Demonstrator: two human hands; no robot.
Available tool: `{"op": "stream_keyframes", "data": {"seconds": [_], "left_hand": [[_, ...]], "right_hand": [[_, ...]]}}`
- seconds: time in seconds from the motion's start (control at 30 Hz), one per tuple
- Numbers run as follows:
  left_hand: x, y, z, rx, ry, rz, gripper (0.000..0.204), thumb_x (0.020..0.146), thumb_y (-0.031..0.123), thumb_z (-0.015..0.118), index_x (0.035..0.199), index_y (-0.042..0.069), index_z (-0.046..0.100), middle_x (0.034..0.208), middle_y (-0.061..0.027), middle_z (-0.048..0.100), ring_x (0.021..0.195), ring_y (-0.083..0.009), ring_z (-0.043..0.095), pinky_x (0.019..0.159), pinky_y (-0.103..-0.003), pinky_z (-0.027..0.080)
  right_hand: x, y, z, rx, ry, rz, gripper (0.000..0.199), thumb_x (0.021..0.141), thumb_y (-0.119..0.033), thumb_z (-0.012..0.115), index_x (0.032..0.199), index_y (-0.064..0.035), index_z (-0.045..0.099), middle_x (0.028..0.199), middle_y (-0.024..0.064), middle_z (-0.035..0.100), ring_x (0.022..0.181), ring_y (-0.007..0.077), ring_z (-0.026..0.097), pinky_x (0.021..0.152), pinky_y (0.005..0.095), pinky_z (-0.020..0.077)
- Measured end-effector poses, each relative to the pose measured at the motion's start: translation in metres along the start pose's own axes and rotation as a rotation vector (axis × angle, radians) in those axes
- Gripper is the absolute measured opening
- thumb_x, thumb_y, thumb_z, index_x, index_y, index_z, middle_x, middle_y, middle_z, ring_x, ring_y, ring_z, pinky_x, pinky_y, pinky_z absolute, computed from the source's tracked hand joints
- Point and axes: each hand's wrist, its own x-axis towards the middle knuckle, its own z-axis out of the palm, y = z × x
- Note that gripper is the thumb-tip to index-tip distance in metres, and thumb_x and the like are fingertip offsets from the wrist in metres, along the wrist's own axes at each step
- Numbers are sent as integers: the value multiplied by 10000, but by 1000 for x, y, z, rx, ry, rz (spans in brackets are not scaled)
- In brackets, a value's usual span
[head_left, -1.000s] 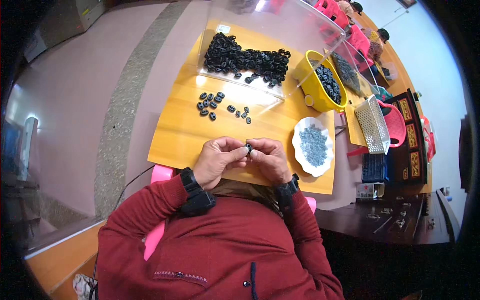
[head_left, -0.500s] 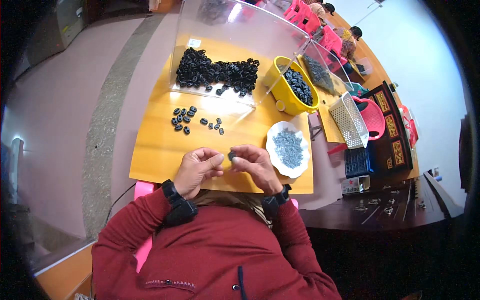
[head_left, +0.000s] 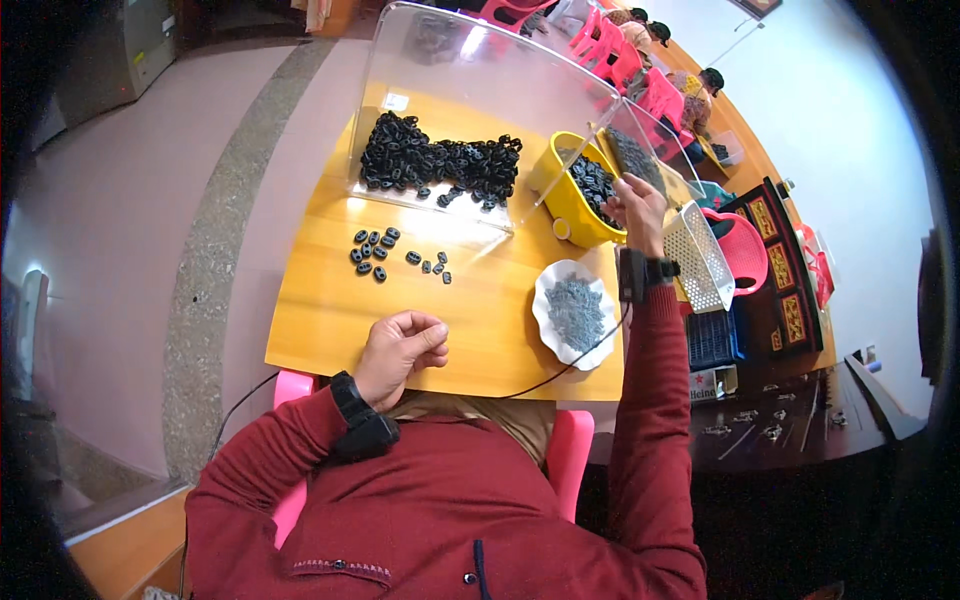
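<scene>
My left hand (head_left: 403, 355) rests over the front of the table, thumb and fingers pinched together; whatever they hold, if anything, is hidden. At the right edge of the yellow tub (head_left: 571, 209), my right hand (head_left: 638, 212) is raised with its fingers closed in a pinch. I cannot make out what is between them. Small black parts (head_left: 592, 182) fill the tub. Several black oval pieces with two holes (head_left: 380, 254) lie on the table ahead of my left hand, with a few smaller black pieces (head_left: 438, 268) to their right.
A clear plastic box (head_left: 480, 60) lies at the back, with a heap of black oval pieces (head_left: 440, 160). A white scalloped dish (head_left: 544, 318) of small grey-clear parts sits at the right. Beyond are a white perforated basket (head_left: 712, 262) and seated people. A thin cable (head_left: 570, 368) crosses below the dish.
My right hand has left the place beside my left hand, where it held a small black piece, and moved forward and right to the yellow tub. The left hand has barely moved.
</scene>
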Motion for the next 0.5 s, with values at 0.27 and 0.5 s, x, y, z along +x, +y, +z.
{"op": "stream_keyframes", "data": {"seconds": [0.27, 0.5], "left_hand": [[-5, 5, -6, -38, -3, -8, 98, 891, 104, 630, 926, 22, 588, 799, -35, 608, 689, -99, 597, 652, -234, 534], [-1, 2, -4, -10, -12, -4, 91, 896, 105, 626, 931, 25, 602, 794, -26, 610, 693, -92, 598, 646, -229, 534]], "right_hand": [[-74, 2, 90, -10, -325, 0, 217, 862, -96, 645, 1027, 46, 635, 735, 50, 636, 589, 104, 595, 559, 229, 516], [-128, 37, 148, -251, -602, -100, 160, 828, -66, 651, 949, 35, 672, 771, 107, 677, 596, 129, 610, 536, 268, 475]]}}
